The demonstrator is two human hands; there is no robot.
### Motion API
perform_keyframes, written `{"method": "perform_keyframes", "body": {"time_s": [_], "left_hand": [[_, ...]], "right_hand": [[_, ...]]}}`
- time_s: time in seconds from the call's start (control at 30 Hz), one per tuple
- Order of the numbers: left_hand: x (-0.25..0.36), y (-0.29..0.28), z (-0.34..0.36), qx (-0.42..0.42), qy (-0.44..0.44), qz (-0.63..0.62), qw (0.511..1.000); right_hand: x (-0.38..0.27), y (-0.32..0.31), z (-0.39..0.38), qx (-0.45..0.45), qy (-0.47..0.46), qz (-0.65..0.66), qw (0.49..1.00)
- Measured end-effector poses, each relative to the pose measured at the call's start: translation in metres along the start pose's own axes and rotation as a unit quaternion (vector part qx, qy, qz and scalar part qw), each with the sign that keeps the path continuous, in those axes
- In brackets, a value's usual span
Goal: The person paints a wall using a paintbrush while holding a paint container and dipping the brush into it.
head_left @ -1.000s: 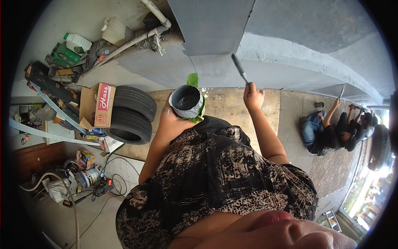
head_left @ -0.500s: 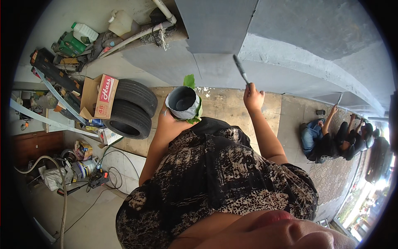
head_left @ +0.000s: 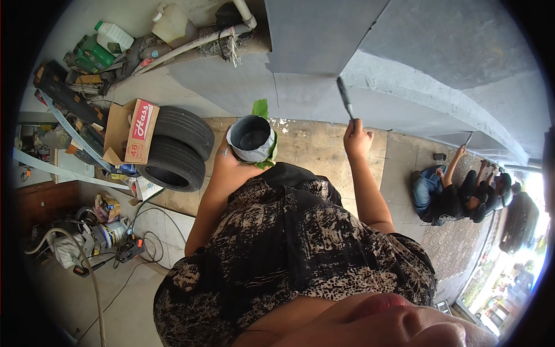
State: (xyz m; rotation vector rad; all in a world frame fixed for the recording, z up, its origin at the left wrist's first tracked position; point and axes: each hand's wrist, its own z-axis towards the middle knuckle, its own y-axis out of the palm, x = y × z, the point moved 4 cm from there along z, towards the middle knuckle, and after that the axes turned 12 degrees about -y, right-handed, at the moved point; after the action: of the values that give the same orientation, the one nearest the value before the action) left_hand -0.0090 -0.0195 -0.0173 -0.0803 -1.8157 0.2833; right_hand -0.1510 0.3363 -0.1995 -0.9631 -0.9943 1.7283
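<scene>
My left hand [head_left: 228, 170] is wrapped round a grey paint-smeared cup [head_left: 252, 155], with grey paint visible inside it. Green leaves [head_left: 261, 108] stick out around the cup's side and base. In my right hand [head_left: 358, 140] is a paintbrush [head_left: 344, 97], gripped by its handle with the dark bristles pointing up and away. The brush tip is at or very near the grey wall [head_left: 312, 52]; I cannot tell whether it touches. A crack or seam runs up the wall just beyond the tip.
Stacked tyres [head_left: 173, 173] and an open cardboard box [head_left: 130, 132] stand at the left. Plastic jugs [head_left: 114, 37] and a pipe [head_left: 191, 49] lie on a ledge behind. Cables [head_left: 153, 248] and tools cover the floor lower left. Co-workers [head_left: 442, 194] sit along the wall at right, one reaching with a brush.
The brush in my right hand has shifted slightly right along the wall. The cup in my left hand sits slightly further left, and the whole view has shifted a little.
</scene>
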Motion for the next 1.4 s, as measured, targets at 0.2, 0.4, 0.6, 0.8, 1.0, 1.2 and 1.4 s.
{"method": "perform_keyframes", "body": {"time_s": [0.2,0.4,0.6,0.8,1.0,1.2,1.4], "left_hand": [[0.007,-0.020,0.010,-0.007,-0.009,-0.016,1.000],[-0.005,-0.047,0.019,-0.003,0.000,-0.016,1.000],[-0.028,-0.074,0.025,0.028,0.005,0.014,0.999],[-0.026,-0.095,0.028,0.003,0.002,0.013,1.000],[-0.034,-0.110,0.025,0.012,0.004,-0.003,1.000],[-0.040,-0.116,0.027,0.006,-0.002,0.010,1.000],[-0.030,-0.109,0.030,-0.006,0.002,-0.017,1.000]], "right_hand": [[-0.033,0.008,0.023,-0.033,-0.049,-0.016,0.998],[0.002,0.009,0.002,-0.020,0.134,-0.040,0.990],[-0.039,0.035,-0.028,-0.081,0.104,0.028,0.991],[-0.131,0.069,0.022,-0.094,-0.095,0.047,0.990],[-0.129,0.075,0.047,-0.047,-0.004,0.012,0.999],[-0.137,0.064,0.012,-0.049,-0.039,0.029,0.998],[-0.140,0.068,0.045,-0.025,0.000,0.015,1.000]]}}
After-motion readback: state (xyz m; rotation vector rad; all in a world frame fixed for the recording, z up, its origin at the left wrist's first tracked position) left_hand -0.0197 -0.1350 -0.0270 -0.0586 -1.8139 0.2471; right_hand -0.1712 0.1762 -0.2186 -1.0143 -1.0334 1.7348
